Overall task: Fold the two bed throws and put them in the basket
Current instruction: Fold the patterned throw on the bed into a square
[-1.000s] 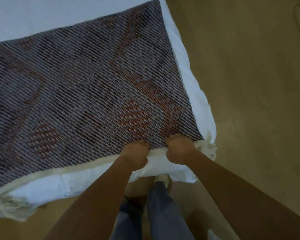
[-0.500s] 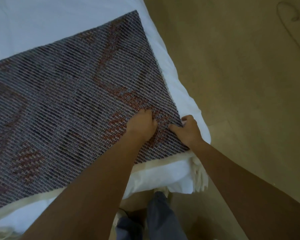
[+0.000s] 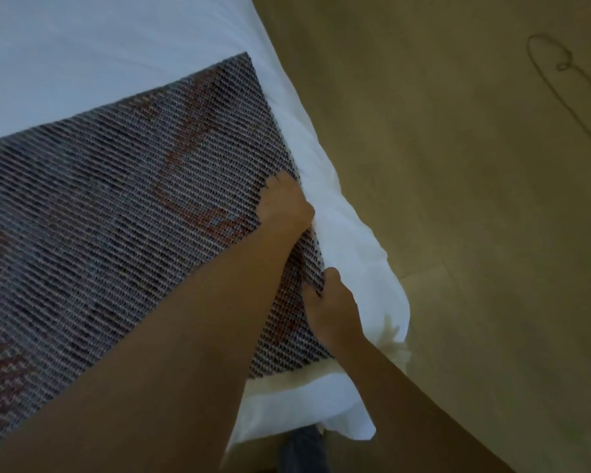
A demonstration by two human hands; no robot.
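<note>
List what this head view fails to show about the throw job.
- Basket and second throw: outside the frame.
- Dark woven red-patterned throw: left part cut by the frame edge.
- Left hand fingertips: curled into the weave; grip unclear.
- Right hand: fingers tucked at the throw's edge by the white bedding.

bed, white sheet | woven throw flat on it, by rt edge

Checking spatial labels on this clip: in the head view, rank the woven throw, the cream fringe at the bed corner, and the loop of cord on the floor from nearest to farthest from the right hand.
1. Woven throw: under the right hand, whose fingers touch its right edge.
2. Cream fringe: just right of that hand, at the bed corner.
3. Cord loop: on the floor, far upper right.
</note>
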